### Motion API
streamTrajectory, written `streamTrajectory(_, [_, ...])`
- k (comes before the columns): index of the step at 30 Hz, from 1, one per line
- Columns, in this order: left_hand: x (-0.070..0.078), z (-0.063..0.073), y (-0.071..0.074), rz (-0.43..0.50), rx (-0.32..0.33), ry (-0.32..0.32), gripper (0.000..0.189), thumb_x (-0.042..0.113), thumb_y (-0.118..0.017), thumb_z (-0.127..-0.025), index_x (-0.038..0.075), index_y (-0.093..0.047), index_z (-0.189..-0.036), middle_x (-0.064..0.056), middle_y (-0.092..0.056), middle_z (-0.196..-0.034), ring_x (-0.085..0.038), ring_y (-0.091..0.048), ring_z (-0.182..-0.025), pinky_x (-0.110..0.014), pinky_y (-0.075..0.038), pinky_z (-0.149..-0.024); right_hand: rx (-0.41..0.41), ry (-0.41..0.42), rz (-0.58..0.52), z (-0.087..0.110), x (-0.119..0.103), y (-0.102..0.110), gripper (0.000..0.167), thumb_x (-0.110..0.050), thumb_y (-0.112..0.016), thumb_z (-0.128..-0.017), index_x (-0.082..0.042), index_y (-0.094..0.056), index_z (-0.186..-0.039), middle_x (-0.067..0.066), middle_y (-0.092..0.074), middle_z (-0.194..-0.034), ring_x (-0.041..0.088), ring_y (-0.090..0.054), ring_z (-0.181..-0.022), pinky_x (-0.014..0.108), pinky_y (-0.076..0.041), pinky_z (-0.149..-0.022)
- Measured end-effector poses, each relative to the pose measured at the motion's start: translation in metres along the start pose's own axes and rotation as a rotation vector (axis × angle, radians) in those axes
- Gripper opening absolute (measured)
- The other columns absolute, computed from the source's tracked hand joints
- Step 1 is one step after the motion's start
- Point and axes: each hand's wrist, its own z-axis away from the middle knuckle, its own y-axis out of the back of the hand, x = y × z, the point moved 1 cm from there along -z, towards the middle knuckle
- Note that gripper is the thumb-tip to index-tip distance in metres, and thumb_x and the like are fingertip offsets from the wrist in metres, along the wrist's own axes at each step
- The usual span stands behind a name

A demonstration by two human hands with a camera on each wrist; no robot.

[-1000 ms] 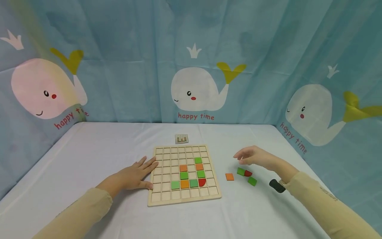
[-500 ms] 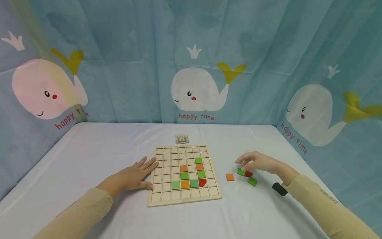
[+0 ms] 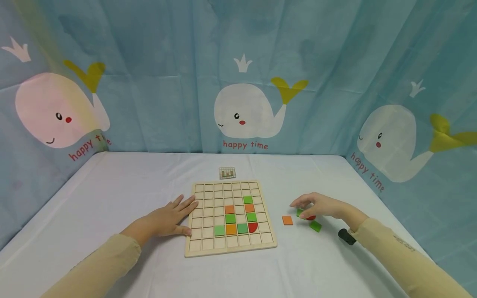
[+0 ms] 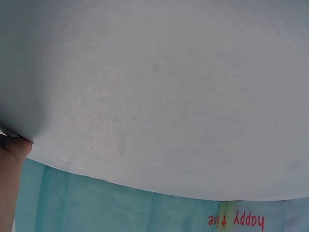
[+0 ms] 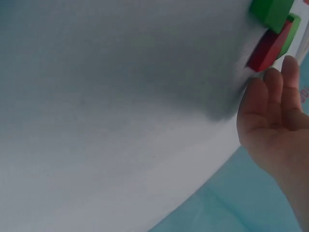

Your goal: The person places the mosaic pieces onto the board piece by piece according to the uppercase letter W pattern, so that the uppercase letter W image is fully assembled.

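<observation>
My left hand (image 3: 167,217) lies with spread fingers on the left edge of a wooden grid board (image 3: 205,244). Colored tiles sit in its squares, among them a red quarter-round tile (image 3: 252,227) and an orange tile (image 3: 231,229). To the right of the board, my right hand (image 3: 322,205) is low over loose pieces, its fingers loosely bent. Beneath its thumb, a green tile (image 3: 299,212) and a red piece (image 5: 270,48) show partly covered. In the right wrist view the fingertips come right at the red piece.
Nearer me than the right hand lies another green tile (image 3: 315,226). A loose orange tile (image 3: 287,220) lies between board and hand. Behind the board is a small patterned card (image 3: 227,173). A black object (image 3: 347,236) shows by the right sleeve. Whale-print curtains (image 3: 156,103) surround the white table.
My right hand has come down and toward me over the loose green and red pieces, then shifted slightly left. The left hand stays in place on the board.
</observation>
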Motion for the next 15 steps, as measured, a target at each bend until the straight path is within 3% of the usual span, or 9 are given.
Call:
streamTrajectory(8, [-0.0003,-0.0007,0.0007,0.003,0.003,0.006,0.097,0.066,-0.052,-0.086,0.005,-0.023,-0.155,-0.017,-0.010,-0.161,-0.048,-0.006,-0.143,-0.063,-0.018,-0.110,-0.027,-0.078,-0.024,-0.0049,0.0051,0.0022,0.041,-0.017,-0.077,-0.085,-0.013,-0.067,-0.124,0.011,-0.056,-0.134,0.035,-0.047,-0.125,0.048,-0.043,-0.097])
streamTrajectory(15, [-0.0001,0.0004,0.0004,0.006,-0.001,0.010,0.097,0.066,-0.053,-0.086,0.005,-0.022,-0.155,-0.016,-0.010,-0.161,-0.049,-0.006,-0.143,-0.064,-0.018,-0.110,-0.060,-0.076,-0.053,-0.0102,0.0023,-0.0007,0.041,-0.013,-0.080,-0.081,-0.010,-0.069,-0.120,0.009,-0.057,-0.121,0.026,-0.048,-0.103,0.034,-0.046,-0.080])
